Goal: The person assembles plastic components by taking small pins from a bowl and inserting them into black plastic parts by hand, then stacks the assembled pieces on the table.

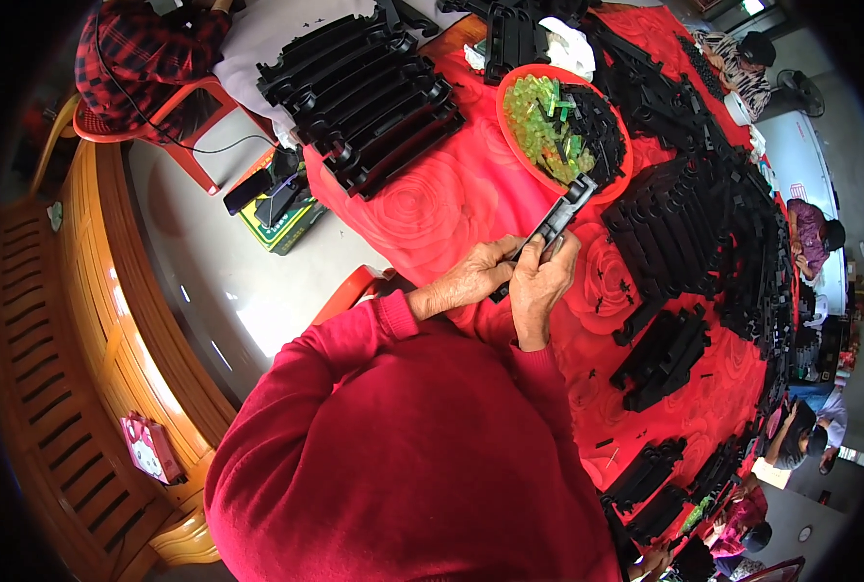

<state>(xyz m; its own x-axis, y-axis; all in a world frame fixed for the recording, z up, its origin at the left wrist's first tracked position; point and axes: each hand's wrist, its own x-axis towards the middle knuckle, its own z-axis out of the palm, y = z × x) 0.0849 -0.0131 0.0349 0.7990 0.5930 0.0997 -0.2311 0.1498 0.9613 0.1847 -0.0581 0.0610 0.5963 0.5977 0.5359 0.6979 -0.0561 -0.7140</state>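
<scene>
Both hands meet over the red cloth around a long black plastic part (567, 208) with a grooved, channel-like face. It slants up and away to the right, its far end just in front of a bowl. My left hand (482, 274) pinches the part's near end from the left side. With its thumb and fingers closed on the middle, my right hand (542, 287) grips it from the right. The orange bowl (503, 116) holds small yellow-green translucent pieces (534, 116) on its left and small black pieces (597, 126) on its right. Whether my fingers also hold a small piece is hidden.
A stack of long black parts (374, 107) stands at the far left of the red rose-patterned tablecloth (432, 209). More black parts (665, 228) pile up on the right. A red chair (349, 291) is close on my left. Several people sit along the table.
</scene>
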